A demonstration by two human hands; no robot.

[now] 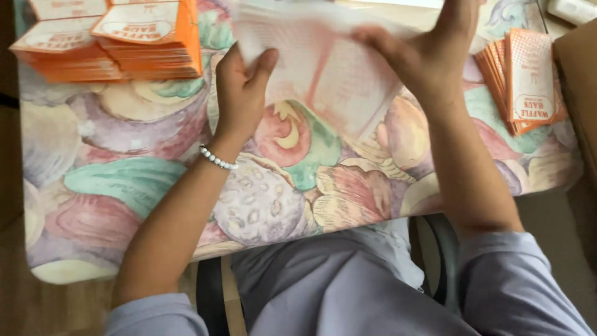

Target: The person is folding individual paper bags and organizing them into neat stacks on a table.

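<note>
Both hands hold one thin, translucent white paper sheet [323, 68] with faint orange print, lifted just above the table. My left hand [239, 93], with a white bead bracelet at the wrist, grips the sheet's left edge between thumb and fingers. My right hand [423, 53] pinches the upper right part of the sheet, its fingers partly behind the paper. The sheet is blurred by motion. Under it lies a table [124, 180] covered with a cloth printed with large pastel fruit.
Stacks of flat orange and white paper bags [118, 40] sit at the table's far left. A fanned stack of orange bags [525, 81] lies at the far right, beside a brown cardboard box [578, 87]. The near table edge runs above my lap.
</note>
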